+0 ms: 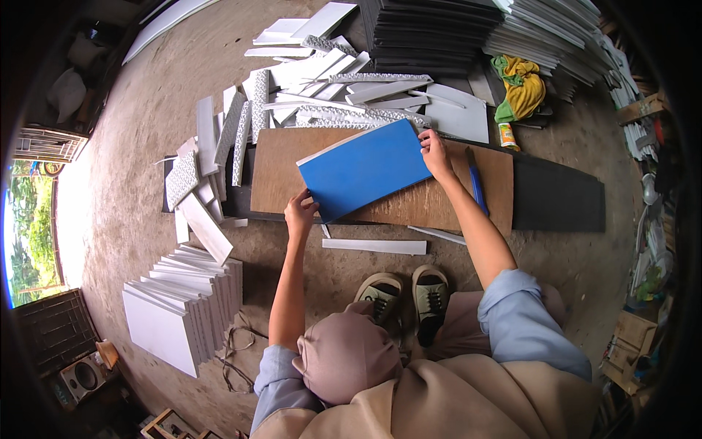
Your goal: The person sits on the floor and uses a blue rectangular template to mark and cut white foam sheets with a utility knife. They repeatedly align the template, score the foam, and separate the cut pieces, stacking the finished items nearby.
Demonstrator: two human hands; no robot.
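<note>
A blue rectangular panel is held at a slant above a brown wooden board, with a pale strip along its far edge. My left hand is closed on the panel's near left corner. At the far right end, my right hand pinches the panel's edge between thumb and fingers. A utility knife with a blue handle lies on the board, just right of my right forearm. The panel hides the middle of the board.
White offcuts are heaped beyond the board. White panels stand in a row at near left. Dark sheets are stacked at the back, beside a yellow-green cloth. A white strip lies before my feet.
</note>
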